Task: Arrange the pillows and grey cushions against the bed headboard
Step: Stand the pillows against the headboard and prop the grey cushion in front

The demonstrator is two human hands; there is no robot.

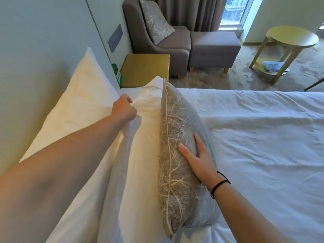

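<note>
Left hand (124, 109) fist bunching top of front white pillow (140, 137). Right hand (198, 158) flat, fingers spread, pressing grey branch-patterned cushion (177, 137), upright on edge against that pillow. Second white pillow (77, 109) behind, leaning on pale headboard (26, 76). White rumpled bedsheet (263, 137) to right. Beyond bed's far edge: wooden nightstand (145, 69), grey armchair (157, 32) with matching cushion (156, 21), round yellow side table (291, 37), patterned carpet (245, 76).

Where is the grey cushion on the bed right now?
The grey cushion stands on edge mid-frame, leaning against a white pillow on its left, with the right hand flat on its face.
</note>
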